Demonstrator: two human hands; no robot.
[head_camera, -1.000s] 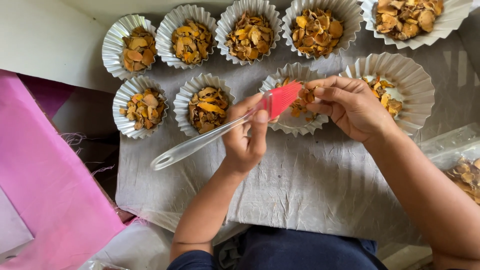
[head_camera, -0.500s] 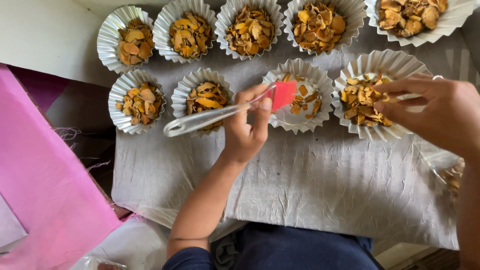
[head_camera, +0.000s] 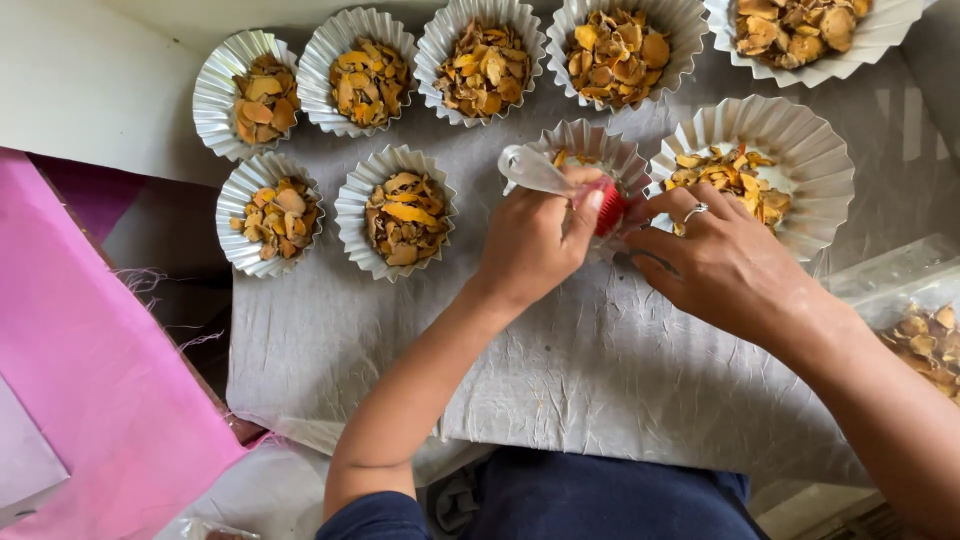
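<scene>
the left hand (head_camera: 535, 240) is curled shut around a small spatula with a clear see-through handle and a red rubber tip (head_camera: 548, 178). the clear handle pokes out above the knuckles, and the red tip peeks out on the thumb side, pointing down into the shiny silver crinkly foil cup (head_camera: 600, 150) just past the fingers. held this way, the tip can scrape or push the few yellow-brown dried slices (head_camera: 570, 158) inside that cup.

the right hand (head_camera: 725, 265), with a silver ring (head_camera: 696, 211) on one finger, sits just beside the left one. its fingers are bent and mostly closed, touching the near edge of the same cup. it seems to hold the light cup in place so it does not slide. i cannot tell if it pinches anything.

just past the right hand is a bigger white crinkly paper cup (head_camera: 800, 150) with more slices. away from the left hand on its outer side stand two more filled foil cups (head_camera: 395, 210), and a row of others sits farther off. all rest on a grey wrinkled cloth (head_camera: 560, 370), which keeps them together. a pink cloth (head_camera: 90, 380) lies far off on the left side.
</scene>
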